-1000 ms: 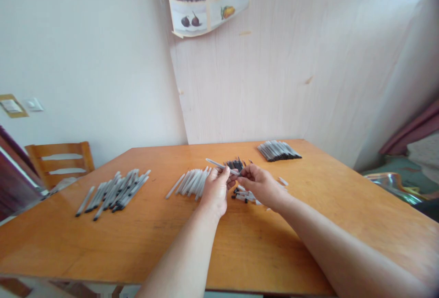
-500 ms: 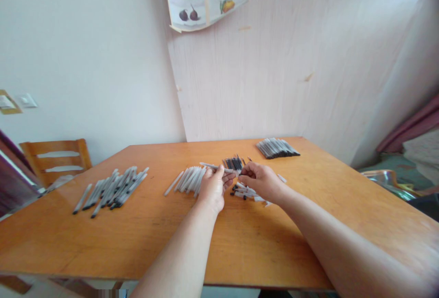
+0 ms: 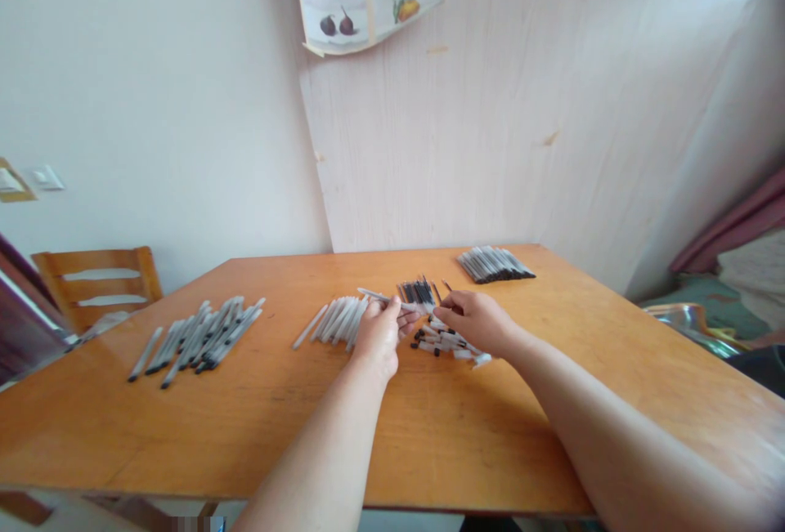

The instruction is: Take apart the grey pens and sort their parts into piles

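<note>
My left hand [image 3: 380,336] is closed around a translucent white pen barrel [image 3: 373,295], which points up and to the left. Just right of the barrel's near end, my right hand [image 3: 475,321] has its thumb and fingers pinched together; whatever is between them is hidden. Several loose white barrels [image 3: 334,321] lie behind and left of my left hand. Dark pen refills [image 3: 415,292] rest on the table beyond both hands. Under my right hand spreads a pile of small white and black pen caps [image 3: 442,340].
Pens with black ends [image 3: 205,336] lie heaped on the left of the wooden table [image 3: 294,434]. A neat row of similar pens [image 3: 495,264] sits at the back right. A wooden chair [image 3: 98,279] stands beyond the left edge. Fruit pictures [image 3: 368,1] hang on the wall.
My right hand has shifted slightly right, away from the barrel's end. The barrel in my left hand has tilted flatter. The whole view has moved a little.
</note>
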Demonstrator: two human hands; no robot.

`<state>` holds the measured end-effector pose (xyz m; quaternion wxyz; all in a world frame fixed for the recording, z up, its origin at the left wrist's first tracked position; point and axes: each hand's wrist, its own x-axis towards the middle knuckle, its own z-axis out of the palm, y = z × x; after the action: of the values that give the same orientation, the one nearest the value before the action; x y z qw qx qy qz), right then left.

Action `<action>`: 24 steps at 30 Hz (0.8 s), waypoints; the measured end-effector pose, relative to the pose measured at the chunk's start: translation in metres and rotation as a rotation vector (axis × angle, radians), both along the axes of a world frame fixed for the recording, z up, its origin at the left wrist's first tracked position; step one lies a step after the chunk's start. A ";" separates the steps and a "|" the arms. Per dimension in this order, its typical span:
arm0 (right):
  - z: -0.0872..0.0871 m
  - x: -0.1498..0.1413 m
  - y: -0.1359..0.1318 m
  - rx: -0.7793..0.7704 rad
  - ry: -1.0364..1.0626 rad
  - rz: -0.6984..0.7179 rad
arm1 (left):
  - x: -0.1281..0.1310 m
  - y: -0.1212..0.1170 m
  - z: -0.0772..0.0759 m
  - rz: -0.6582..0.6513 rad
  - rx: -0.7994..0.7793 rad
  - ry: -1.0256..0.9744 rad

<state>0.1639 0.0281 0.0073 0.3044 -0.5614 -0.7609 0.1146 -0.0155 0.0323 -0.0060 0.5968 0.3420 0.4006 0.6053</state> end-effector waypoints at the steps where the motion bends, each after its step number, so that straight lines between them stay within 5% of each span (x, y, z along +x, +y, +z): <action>1: 0.001 -0.005 -0.002 0.018 0.049 0.030 | 0.001 -0.001 0.000 -0.019 0.004 -0.003; 6: 0.001 -0.020 -0.007 0.034 0.149 0.089 | 0.003 -0.002 0.001 -0.063 0.016 -0.021; 13: 0.000 0.007 0.008 0.018 0.135 0.009 | -0.026 0.013 0.015 0.331 0.097 -0.009; 18: -0.006 0.014 0.015 0.032 0.014 -0.259 | -0.040 0.017 0.019 0.450 0.091 0.168; 24: -0.005 0.010 0.017 -0.049 -0.189 -0.479 | -0.048 0.024 0.004 0.465 0.205 0.384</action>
<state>0.1740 0.0448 0.0024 0.2368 -0.7412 -0.6281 0.0048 -0.0638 0.0563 -0.0025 0.3183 0.4077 0.5104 0.6870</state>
